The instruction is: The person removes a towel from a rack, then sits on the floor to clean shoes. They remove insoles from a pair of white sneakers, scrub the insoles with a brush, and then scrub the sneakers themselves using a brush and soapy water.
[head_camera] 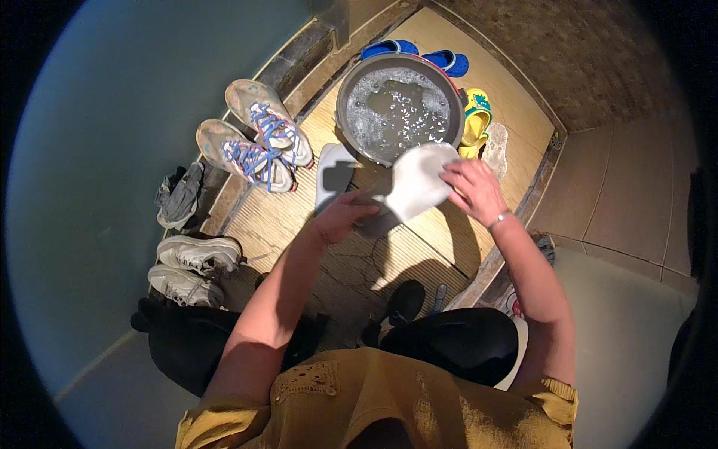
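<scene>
Both my hands hold a white shoe, seen sole side or smooth side up and somewhat blurred; I cannot tell which. The white shoe [423, 177] is just in front of a round grey basin [343, 112] of sudsy water. My left hand [345, 216] grips its shaded near-left end. The fingers of my right hand [474, 188] rest on its right edge. Another white item, perhaps the matching shoe [331, 163], lies left of the basin's near side, partly in shadow.
Pale sneakers with blue laces [255, 137] stand at the left, with white sneakers [190, 261] and a grey shoe [182, 193] nearby. Blue clogs [453, 63] lie behind the basin; yellow clogs [477, 120] and a pale insole [496, 149] lie to its right. Raised stone edges [505, 247] border the ribbed floor.
</scene>
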Demonstrator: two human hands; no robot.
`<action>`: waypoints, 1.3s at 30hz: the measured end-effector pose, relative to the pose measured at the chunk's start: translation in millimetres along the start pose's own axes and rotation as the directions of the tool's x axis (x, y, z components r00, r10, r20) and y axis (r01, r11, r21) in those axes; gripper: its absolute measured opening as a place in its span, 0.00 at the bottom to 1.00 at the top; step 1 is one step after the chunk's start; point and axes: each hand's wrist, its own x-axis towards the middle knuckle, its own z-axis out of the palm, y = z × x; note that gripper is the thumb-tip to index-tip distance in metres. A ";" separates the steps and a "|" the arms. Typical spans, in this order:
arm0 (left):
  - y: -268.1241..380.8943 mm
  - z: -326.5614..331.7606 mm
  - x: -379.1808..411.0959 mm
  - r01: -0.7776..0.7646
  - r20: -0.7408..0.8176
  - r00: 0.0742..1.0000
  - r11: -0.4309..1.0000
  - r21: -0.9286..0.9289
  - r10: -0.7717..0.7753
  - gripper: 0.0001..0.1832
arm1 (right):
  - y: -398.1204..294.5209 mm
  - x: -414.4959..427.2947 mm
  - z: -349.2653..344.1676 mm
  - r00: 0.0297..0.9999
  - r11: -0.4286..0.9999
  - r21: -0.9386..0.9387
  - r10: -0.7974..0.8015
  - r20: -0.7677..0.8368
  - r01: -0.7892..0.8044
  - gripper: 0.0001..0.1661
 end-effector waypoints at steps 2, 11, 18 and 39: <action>-7.4 8.3 -3.2 -0.092 0.093 0.994 0.929 0.358 0.062 0.25 | -5.3 -33.1 5.3 0.997 0.999 0.010 0.047 0.055 -0.048 0.21; -69.0 33.1 55.3 -0.069 -0.196 0.969 0.923 0.379 0.152 0.29 | -12.4 -68.1 76.5 0.856 0.850 -0.102 0.510 -0.087 -0.517 0.36; -86.9 -12.3 28.1 0.147 -0.462 0.616 0.484 0.863 0.638 0.35 | -47.0 -179.6 130.1 0.247 0.388 -0.169 0.810 0.532 -0.906 0.32; -129.1 -111.6 28.1 -0.201 -0.669 0.713 0.975 0.092 0.210 0.14 | -50.5 -181.5 134.1 -0.076 -0.406 0.780 0.903 0.424 -0.475 0.17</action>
